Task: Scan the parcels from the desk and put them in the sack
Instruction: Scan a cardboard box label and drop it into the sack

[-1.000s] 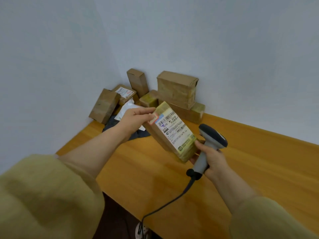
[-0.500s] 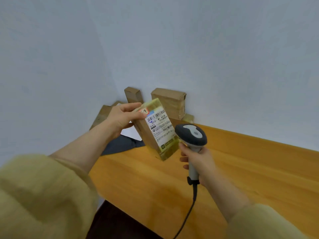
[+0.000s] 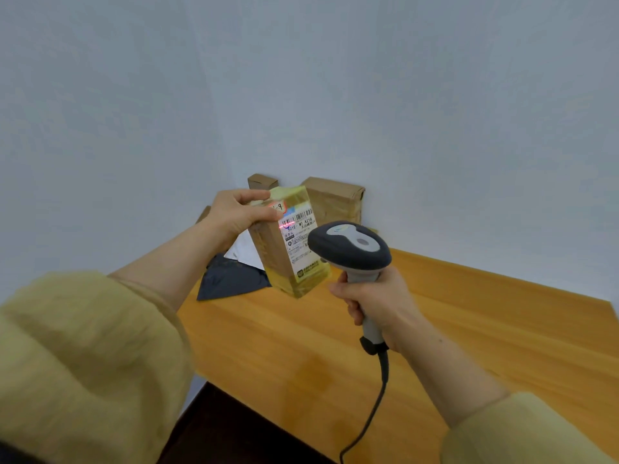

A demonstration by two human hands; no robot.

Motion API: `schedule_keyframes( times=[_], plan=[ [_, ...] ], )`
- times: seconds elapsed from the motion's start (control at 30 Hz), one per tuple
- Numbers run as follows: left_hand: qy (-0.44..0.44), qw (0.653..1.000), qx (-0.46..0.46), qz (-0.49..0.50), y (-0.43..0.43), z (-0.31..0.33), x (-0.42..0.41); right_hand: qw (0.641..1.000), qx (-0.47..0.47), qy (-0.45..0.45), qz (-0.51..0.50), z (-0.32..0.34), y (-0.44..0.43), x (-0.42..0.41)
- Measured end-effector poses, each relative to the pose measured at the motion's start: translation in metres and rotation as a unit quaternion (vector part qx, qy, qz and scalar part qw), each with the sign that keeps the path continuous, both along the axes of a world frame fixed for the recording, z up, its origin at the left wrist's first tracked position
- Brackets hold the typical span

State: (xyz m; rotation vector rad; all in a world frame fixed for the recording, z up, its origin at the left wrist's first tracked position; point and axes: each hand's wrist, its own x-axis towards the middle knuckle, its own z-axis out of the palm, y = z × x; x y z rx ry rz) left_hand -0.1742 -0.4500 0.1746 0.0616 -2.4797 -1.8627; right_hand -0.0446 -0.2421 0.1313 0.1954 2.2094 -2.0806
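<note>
Parcel (image 3: 268,252) labelled "M1 A21B" tilts in my left hand's (image 3: 236,217) gripping fingers (image 3: 249,196); my right hand's (image 3: 376,304) fingers (image 3: 346,289) clasp the scanner (image 3: 350,246).

brown parcel (image 3: 272,250), white label (image 3: 300,244); grey scanner (image 3: 350,246); orange desk (image 3: 469,316).

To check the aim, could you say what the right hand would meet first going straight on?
Probably the parcel in the left hand: the right hand's scanner casts a red line on its label; depth is unclear.

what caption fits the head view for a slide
Left hand holds a taped parcel above the desk while the right hand aims a scanner at it.
</note>
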Motion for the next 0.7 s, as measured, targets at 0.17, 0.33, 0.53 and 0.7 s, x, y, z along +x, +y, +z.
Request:
schedule_keyframes(
  times=[0.17, 0.33, 0.53, 0.7],
  plan=[
    [-0.002, 1.0, 0.002, 0.001, -0.0056, 0.0014, -0.0015, 1.0, 0.007, 0.0, -0.007, 0.0026, -0.0024, 0.004],
    [-0.005, 1.0, 0.004, 0.0, -0.008, 0.0027, -0.0026, 1.0, 0.025, 0.01, -0.004, 0.0051, -0.0035, 0.0056],
    [-0.011, 1.0, 0.009, -0.005, -0.0053, 0.0052, -0.0003, 0.999, 0.039, 0.004, -0.008, 0.0054, -0.0047, 0.0092],
    [-0.008, 1.0, 0.009, -0.006, -0.0077, 0.0032, -0.0036, 0.999, 0.047, 0.007, -0.007, 0.0057, -0.0053, 0.0098]
  ],
)
